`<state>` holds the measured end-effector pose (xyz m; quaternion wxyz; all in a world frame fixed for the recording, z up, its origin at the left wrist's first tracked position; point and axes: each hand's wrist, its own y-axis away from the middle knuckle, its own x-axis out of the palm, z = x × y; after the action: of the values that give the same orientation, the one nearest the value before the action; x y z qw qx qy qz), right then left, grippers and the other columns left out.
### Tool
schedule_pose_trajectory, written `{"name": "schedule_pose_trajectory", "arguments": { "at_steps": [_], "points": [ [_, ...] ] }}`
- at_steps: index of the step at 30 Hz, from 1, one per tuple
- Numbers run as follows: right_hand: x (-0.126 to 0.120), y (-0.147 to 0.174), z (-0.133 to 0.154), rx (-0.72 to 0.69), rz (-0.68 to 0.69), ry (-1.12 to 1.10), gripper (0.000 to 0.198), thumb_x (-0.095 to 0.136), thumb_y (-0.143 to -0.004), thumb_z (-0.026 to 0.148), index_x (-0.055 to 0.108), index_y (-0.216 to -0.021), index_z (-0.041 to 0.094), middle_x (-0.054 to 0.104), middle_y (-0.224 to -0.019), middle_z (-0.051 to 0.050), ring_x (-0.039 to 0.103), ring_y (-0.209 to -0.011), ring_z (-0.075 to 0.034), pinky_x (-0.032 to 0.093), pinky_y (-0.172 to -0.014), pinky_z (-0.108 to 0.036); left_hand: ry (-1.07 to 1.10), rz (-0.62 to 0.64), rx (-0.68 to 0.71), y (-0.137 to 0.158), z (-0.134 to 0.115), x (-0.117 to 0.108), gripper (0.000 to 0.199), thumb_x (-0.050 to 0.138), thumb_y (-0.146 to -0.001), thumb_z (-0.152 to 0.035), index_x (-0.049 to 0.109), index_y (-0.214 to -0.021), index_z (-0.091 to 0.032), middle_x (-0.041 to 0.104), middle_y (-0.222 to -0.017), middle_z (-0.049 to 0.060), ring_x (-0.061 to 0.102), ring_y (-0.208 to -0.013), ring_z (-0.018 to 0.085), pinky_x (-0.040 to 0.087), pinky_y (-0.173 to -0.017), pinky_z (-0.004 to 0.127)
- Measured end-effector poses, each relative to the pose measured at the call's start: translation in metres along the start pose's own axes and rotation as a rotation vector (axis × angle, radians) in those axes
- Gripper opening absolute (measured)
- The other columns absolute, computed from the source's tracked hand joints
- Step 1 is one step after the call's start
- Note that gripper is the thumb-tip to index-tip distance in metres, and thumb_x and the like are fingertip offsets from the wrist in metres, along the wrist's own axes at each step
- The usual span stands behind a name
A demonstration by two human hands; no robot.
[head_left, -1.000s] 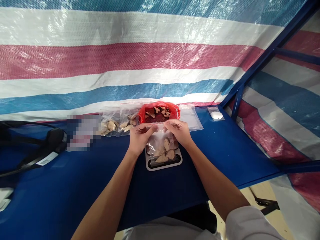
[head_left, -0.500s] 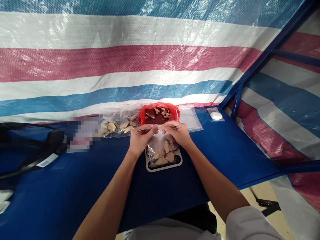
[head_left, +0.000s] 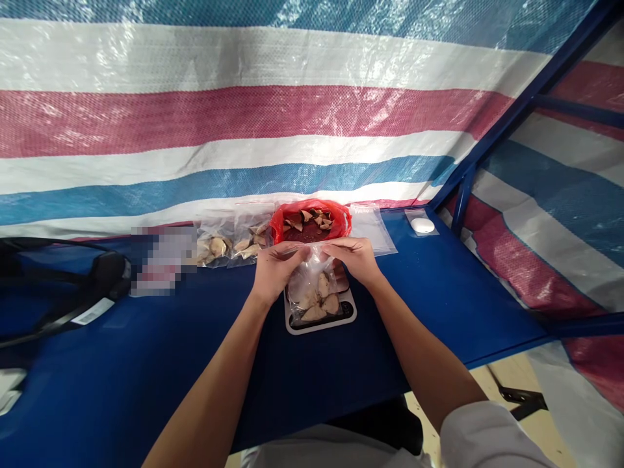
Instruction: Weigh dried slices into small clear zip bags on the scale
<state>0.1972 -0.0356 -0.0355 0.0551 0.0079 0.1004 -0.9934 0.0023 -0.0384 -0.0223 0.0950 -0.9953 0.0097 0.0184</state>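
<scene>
A clear zip bag (head_left: 316,294) with several pale brown dried slices in it hangs between my hands, over a small white digital scale (head_left: 347,314). My left hand (head_left: 276,266) pinches the top edge of the bag on its left side. On the other side of that edge, my right hand (head_left: 355,257) pinches with thumb and fingers close to the left thumb. Just beyond my hands stands an open red plastic bag (head_left: 277,221) holding more dried pieces. Whether the bag's bottom rests on the scale I cannot tell.
Two filled zip bags, one here (head_left: 213,246), lie left of the red bag. Flat clear bags (head_left: 380,231) lie to its right, then a white rounded case (head_left: 422,225). A black strapped device (head_left: 104,279) is at far left on the blue table (head_left: 195,364). Striped sheeting hangs behind.
My right hand has slid slightly right along the bag's top edge. My left hand keeps its pinch almost in place.
</scene>
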Motion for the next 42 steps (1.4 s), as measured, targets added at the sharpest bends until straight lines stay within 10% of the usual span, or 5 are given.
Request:
{"name": "schedule_pose_trajectory", "arguments": {
  "at_steps": [7,30,42],
  "points": [
    [0.003,0.002,0.003,0.137,-0.022,-0.012,0.033,0.081,-0.073,0.052,0.079,-0.083,0.021,0.074,-0.072,-0.002,0.061,-0.05,-0.014,0.052,-0.04,-0.025,-0.014,-0.028,0.003,0.0,0.001,0.0,0.025,0.085,-0.069,-0.042,0.08,-0.075,-0.018,0.078,-0.076,0.006,0.069,-0.07,0.02,0.056,-0.07,0.029],
    [0.0,-0.001,-0.002,-0.129,-0.061,0.163,0.023,0.072,-0.082,0.037,0.078,-0.07,0.019,0.073,-0.067,-0.001,0.061,-0.057,-0.013,0.05,-0.055,-0.025,-0.01,-0.01,-0.028,-0.001,0.001,-0.001,0.034,0.086,-0.067,-0.046,0.08,-0.078,-0.015,0.076,-0.072,0.005,0.066,-0.065,0.017,0.054,-0.063,0.028],
    [0.009,-0.001,-0.001,-0.048,-0.097,0.129,0.023,0.072,-0.082,0.042,0.078,-0.081,0.02,0.077,-0.076,-0.004,0.07,-0.069,-0.018,0.056,-0.063,-0.028,-0.013,-0.025,-0.004,-0.002,0.001,-0.003,0.028,0.084,-0.07,-0.042,0.081,-0.078,-0.016,0.076,-0.07,0.004,0.065,-0.063,0.017,0.054,-0.064,0.028]
  ]
}}
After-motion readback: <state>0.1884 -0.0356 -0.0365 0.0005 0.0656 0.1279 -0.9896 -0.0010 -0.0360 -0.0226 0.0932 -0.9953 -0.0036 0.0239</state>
